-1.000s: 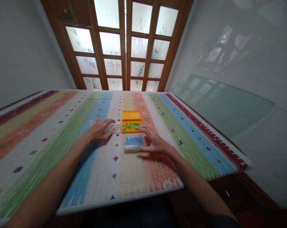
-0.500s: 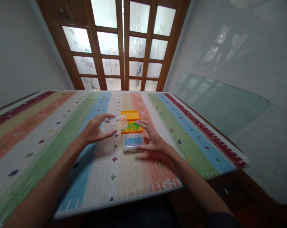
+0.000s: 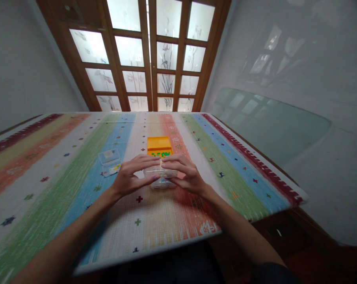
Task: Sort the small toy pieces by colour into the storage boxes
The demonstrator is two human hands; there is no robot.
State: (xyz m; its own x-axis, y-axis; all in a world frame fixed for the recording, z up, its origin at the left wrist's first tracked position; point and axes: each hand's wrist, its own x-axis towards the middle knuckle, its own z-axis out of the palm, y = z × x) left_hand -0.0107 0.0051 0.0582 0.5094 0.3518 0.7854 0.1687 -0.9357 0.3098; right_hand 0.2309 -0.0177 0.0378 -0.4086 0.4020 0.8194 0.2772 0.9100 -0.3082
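Observation:
Just above the table, my left hand [image 3: 134, 173] and my right hand [image 3: 188, 172] grip a clear plastic box [image 3: 150, 172] from its two sides, fingertips meeting over its top. Directly beneath it is another clear box [image 3: 157, 185], mostly covered from view; whether the two touch I cannot tell. Behind my fingers lies an opened orange box [image 3: 158, 142], its lid folded back, with small green pieces [image 3: 163, 154] in its near half. My fingers hide part of that half, along with the contents of the held box.
On the left lies an opened clear case [image 3: 109, 157] with a few yellow pieces [image 3: 116, 168] inside. A striped, patterned cloth [image 3: 178, 225] covers the table. Its near edge runs just in front of my body, and a wall [image 3: 329, 169] stands along the right side.
My left hand has carried the clear box rightward over the box with blue pieces. My right hand has lifted onto it too. The opened case at left has come into clear view.

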